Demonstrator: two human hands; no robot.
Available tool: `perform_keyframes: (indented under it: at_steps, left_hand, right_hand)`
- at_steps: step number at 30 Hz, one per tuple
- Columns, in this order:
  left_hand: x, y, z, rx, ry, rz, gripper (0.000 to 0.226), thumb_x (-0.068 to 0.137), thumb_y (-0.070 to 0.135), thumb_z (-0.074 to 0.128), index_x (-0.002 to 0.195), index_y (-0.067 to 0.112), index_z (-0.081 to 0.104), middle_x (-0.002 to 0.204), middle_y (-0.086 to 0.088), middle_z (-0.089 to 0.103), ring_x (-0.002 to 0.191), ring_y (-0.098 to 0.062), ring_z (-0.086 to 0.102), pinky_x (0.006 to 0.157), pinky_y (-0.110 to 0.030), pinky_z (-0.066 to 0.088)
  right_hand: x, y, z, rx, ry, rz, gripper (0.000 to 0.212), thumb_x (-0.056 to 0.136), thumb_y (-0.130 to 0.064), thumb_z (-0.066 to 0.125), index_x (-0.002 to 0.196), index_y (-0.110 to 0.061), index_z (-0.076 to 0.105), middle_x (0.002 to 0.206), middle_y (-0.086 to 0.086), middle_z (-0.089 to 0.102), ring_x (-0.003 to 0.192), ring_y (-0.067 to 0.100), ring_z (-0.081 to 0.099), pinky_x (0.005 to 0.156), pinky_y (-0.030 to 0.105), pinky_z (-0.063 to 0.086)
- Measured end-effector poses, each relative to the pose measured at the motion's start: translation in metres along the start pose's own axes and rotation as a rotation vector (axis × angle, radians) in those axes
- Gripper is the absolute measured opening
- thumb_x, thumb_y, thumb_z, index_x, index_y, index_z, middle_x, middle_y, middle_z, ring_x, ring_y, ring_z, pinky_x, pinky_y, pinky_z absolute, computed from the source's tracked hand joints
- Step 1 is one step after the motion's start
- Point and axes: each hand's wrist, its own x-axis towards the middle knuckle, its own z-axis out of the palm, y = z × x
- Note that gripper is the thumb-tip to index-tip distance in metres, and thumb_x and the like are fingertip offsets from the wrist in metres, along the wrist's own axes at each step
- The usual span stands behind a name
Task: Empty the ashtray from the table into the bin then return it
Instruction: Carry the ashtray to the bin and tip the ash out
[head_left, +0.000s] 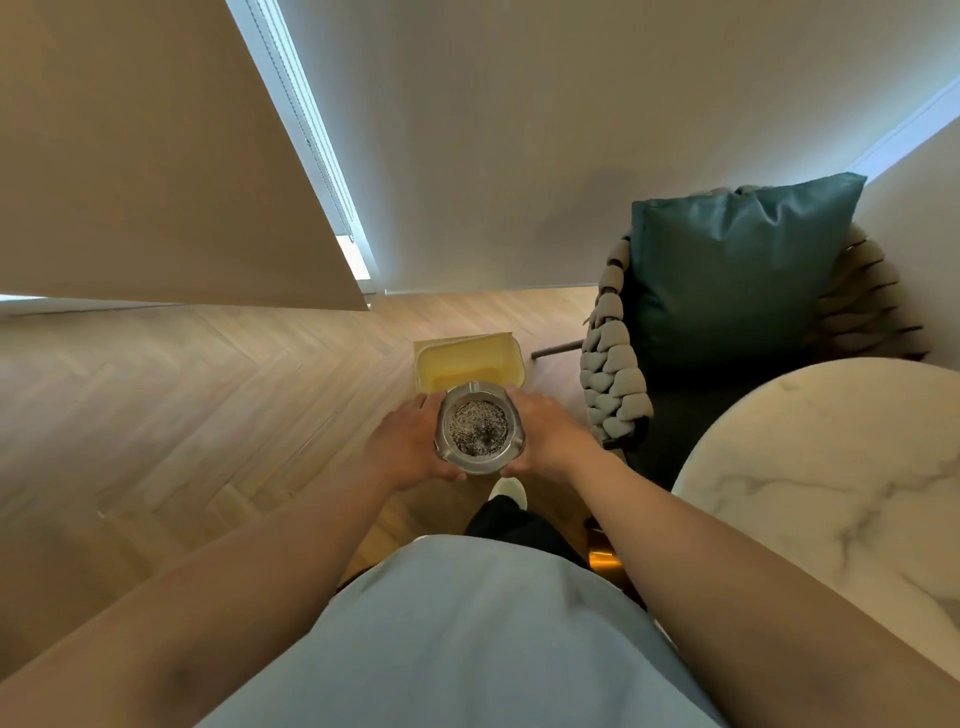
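A round metal ashtray (479, 429) filled with grey ash is held level in front of me, above the wooden floor. My left hand (408, 442) grips its left side and my right hand (548, 435) grips its right side. Just beyond the ashtray stands a pale yellow open bin (467, 358) on the floor; the ashtray covers the bin's near edge. The round white marble table (831, 467) is at my right.
A woven grey chair (615, 379) with a teal cushion (737, 270) stands to the right of the bin, next to the table. A beige panel (156, 156) hangs at the upper left. My foot (509, 491) is below the ashtray.
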Motion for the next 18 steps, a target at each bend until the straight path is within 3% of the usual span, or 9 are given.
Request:
perform_keyframes:
  at_steps: [10,18]
  left_hand:
    - [0.042,-0.003,0.005,-0.064,0.050,-0.136,0.120,0.048,0.055,0.088,0.145,0.018,0.028,0.136,-0.004,0.048,0.122,-0.024,0.048,0.100,-0.043,0.042]
    - [0.086,-0.041,0.022,-0.115,-0.011,-0.117,0.119,0.050,0.055,0.087,0.146,0.022,0.026,0.135,0.002,0.047,0.120,-0.021,0.049,0.097,-0.043,0.045]
  right_hand:
    - [0.065,0.024,-0.019,-0.041,-0.114,-0.065,0.118,0.061,-0.035,0.092,0.152,-0.018,0.019,0.141,0.009,0.046,0.131,0.031,0.040,0.104,0.050,0.043]
    - [0.111,0.045,0.009,0.010,-0.105,-0.032,0.119,0.062,-0.034,0.091,0.153,-0.019,0.016,0.142,0.004,0.046,0.133,0.026,0.040,0.105,0.049,0.043]
